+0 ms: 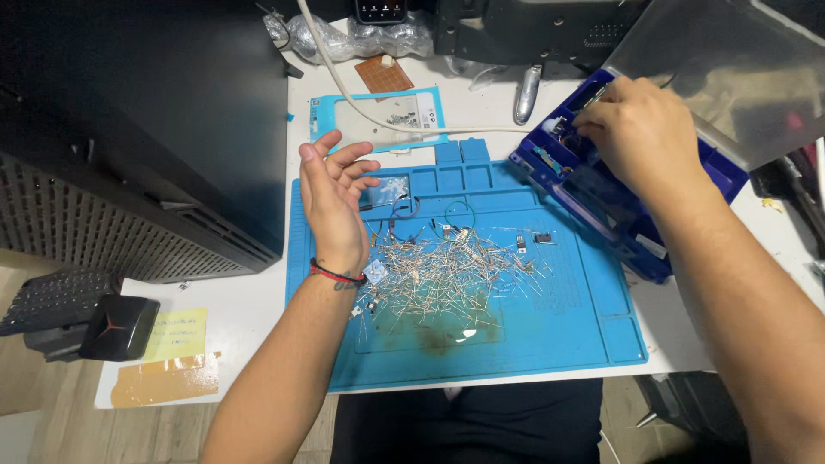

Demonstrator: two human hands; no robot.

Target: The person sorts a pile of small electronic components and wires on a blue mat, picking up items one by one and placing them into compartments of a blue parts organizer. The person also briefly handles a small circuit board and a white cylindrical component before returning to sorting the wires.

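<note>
Nearest, loose components [443,275] heaped on my blue mat [567,335], mostly unsorted. Left hand [333,202] released, empty, above the heap; right hand [640,129] fingers in the far-right blue organizer box [601,193], grasp indiscernible.

A white table [258,301] stands over a wood-look plank floor [51,430], pale brown and grey. On the left a big black computer case [146,129] with a ribbed grille fills the corner, and below it sit a dark keyboard [51,296] and a black box with a red mark [120,326]. A yellow sticky note [176,333] and a strip of tan tape [163,380] lie at the table's edge. The far end is dim, perhaps more dark equipment [516,30]. Light is even, from overhead.
</note>
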